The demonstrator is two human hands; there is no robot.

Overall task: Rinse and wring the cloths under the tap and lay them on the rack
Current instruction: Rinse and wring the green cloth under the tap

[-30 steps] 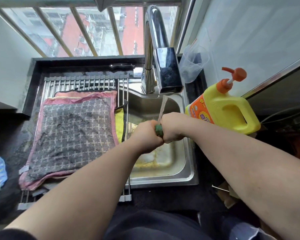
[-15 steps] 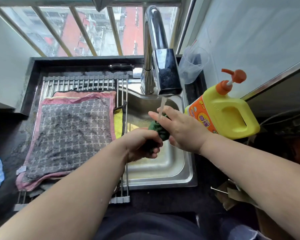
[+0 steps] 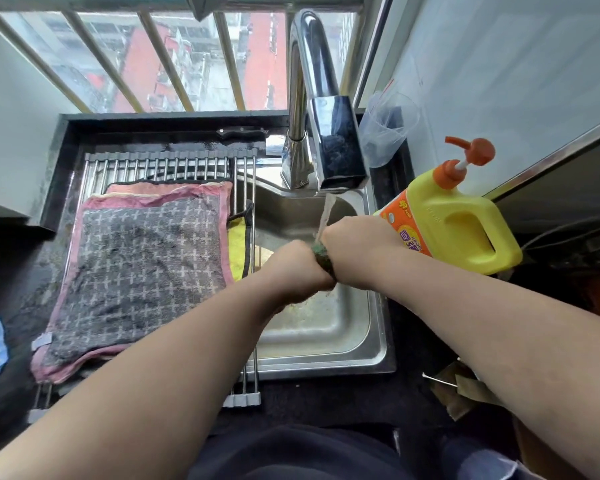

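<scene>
Both fists clamped on green cloth (image 3: 324, 259) over the sink (image 3: 371, 344), water from tap (image 3: 321, 98) hitting it. Left hand (image 3: 293, 268) and right hand (image 3: 352, 247) are knuckle to knuckle, fingers fully curled around it. Rack (image 3: 174, 164) at 9 o'clock carries grey cloth (image 3: 136, 271), yellow cloth (image 3: 237, 249) at its 3 o'clock edge. Soap jug (image 3: 454, 220) at 3 o'clock

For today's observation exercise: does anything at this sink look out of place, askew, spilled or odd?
One thing: the sink floor carries a yellowish, grimy film. Otherwise it looks orderly: the grey cross-patterned cloth lies flat on the rack, the yellow detergent jug stands upright, and both hands wring a green cloth under the running tap.
</scene>
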